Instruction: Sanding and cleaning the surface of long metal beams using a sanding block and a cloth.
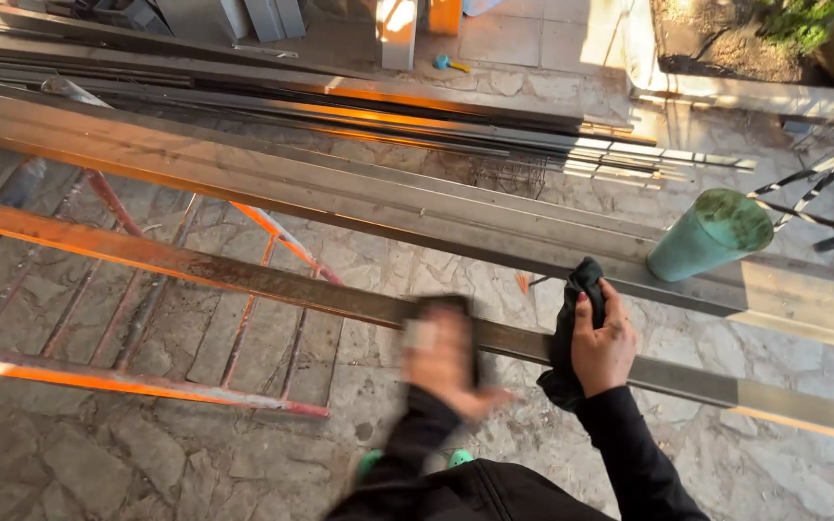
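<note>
A black cloth (pixel 571 328) is gripped in the right hand (pixel 602 345) and pressed against a long metal bar (pixel 272 285) that runs across the view on an orange-painted frame (pixel 98 378). The left hand (pixel 444 362) is seen just beside it over the same bar, too blurred for its grip to be told. A wider steel beam (pixel 359 188) lies beyond, with a green tube (pixel 711 234) resting against it. Paving stones (pixel 69 463) are seen below.
</note>
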